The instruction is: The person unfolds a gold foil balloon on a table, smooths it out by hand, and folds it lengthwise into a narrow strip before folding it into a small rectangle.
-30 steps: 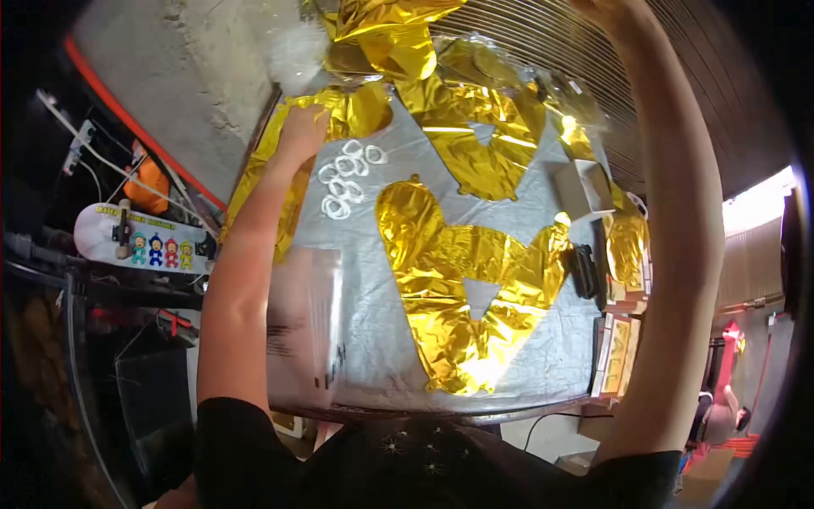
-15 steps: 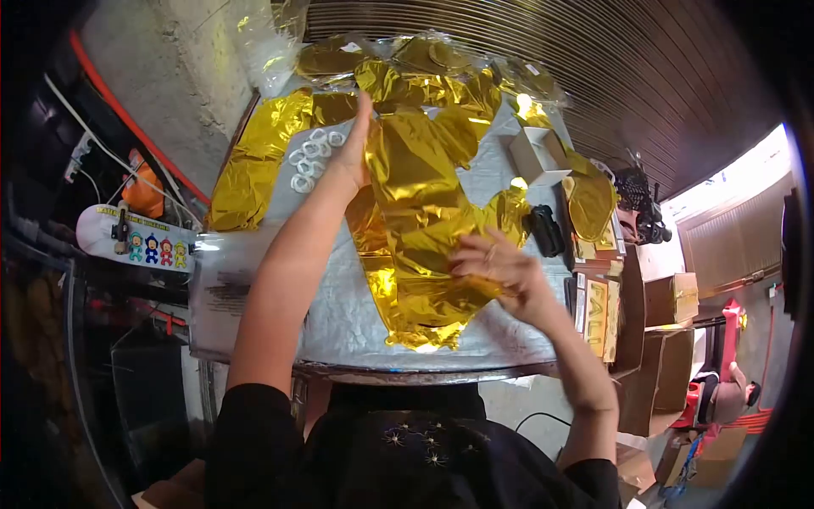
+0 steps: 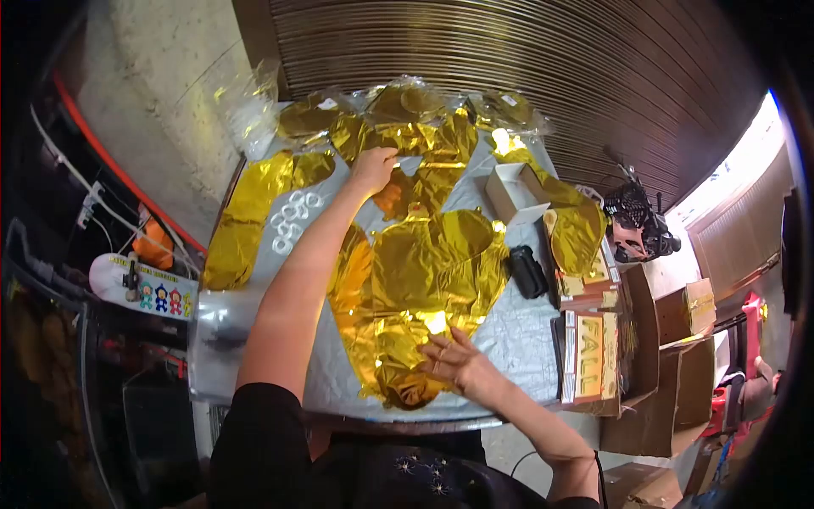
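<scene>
A flat, wrinkled gold foil balloon (image 3: pixel 407 267) lies across the middle of the table, its lower end near the front edge. My right hand (image 3: pixel 462 366) is over that lower end, fingers apart and touching or just above the foil. Further back, my left hand (image 3: pixel 373 170) is closed, with its fingertips at the edge of another piece of gold foil (image 3: pixel 437 182). The fingertips are partly hidden, but they seem to pinch that foil. More gold foil (image 3: pixel 233 229) lies along the left side.
White rings (image 3: pixel 292 222) lie left of my arm. An open white box (image 3: pixel 515 195), a black object (image 3: pixel 529 271) and a box marked FALL (image 3: pixel 591 358) are on the right. Clear-bagged gold pieces (image 3: pixel 405 100) line the back. Cardboard boxes (image 3: pixel 678 399) stand beside the table.
The foil balloon I held up at a slant now lies flat. My left hand has gone from outstretched to closed at the back; my right hand has moved lower and left.
</scene>
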The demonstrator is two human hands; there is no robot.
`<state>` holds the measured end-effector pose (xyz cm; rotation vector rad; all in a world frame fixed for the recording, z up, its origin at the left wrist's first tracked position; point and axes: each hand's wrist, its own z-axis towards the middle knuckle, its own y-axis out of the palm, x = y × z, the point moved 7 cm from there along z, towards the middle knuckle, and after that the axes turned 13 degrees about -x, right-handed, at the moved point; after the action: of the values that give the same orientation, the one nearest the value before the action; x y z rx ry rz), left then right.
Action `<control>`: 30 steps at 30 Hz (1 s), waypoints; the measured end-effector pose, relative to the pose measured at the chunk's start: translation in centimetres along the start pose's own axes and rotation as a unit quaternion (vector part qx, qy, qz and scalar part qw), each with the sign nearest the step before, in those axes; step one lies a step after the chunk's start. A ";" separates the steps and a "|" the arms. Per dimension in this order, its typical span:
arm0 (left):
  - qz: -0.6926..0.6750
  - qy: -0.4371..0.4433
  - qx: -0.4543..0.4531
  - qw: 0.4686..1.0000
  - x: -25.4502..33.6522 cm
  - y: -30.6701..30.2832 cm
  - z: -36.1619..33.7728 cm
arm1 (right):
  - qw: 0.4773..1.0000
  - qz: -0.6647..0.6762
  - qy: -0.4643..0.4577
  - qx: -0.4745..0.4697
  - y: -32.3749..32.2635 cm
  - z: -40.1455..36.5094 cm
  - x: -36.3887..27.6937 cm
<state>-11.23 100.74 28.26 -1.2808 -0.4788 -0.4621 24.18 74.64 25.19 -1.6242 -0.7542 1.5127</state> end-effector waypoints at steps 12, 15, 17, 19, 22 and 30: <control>0.075 -0.083 0.023 0.993 -6.6 3.7 13.1 | 0.999 -0.041 0.028 -0.016 0.9 -0.1 -0.5; 0.091 0.041 0.054 0.994 -5.4 2.1 13.8 | 0.999 -0.040 0.025 -0.013 0.9 -0.1 -0.4; 0.123 0.033 0.078 0.989 -4.3 0.2 14.9 | 0.999 -0.037 0.021 -0.012 0.8 -0.1 -0.7; 0.140 0.018 0.132 0.981 -5.1 -1.2 16.2 | 0.998 -0.037 0.037 -0.028 0.5 0.0 -0.6; 0.144 -0.069 0.179 0.971 -6.7 -2.2 14.4 | 0.999 0.000 0.029 -0.030 -0.1 0.2 -0.7; 0.015 0.029 -0.138 0.990 2.0 -3.9 -1.3 | 0.994 0.099 0.001 0.056 0.0 -0.2 0.9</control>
<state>-11.70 98.48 32.18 -1.5342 -0.3529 -0.5527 24.51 75.34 24.76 -1.6557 -0.5089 1.6606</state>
